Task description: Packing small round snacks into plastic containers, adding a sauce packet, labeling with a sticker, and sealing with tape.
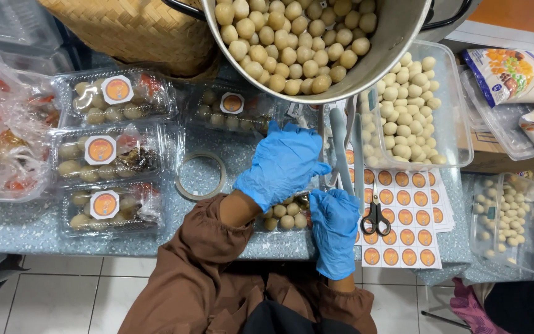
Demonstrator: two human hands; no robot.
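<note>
Both my hands wear blue gloves. My left hand (283,162) lies flat on top of a clear plastic box of small beige balls (287,216) at the table's front edge, pressing on its lid. My right hand (335,227) grips the same box at its right side, fingers curled around the edge. Most of the box is hidden under my hands; only a few balls show between them.
Three closed boxes with round orange stickers (101,149) lie at the left, a fourth (232,106) behind. A tape ring (200,176), sticker sheets (403,229) with black scissors (375,216), a large metal bowl (390,43) and open trays (449,105) of balls surround them.
</note>
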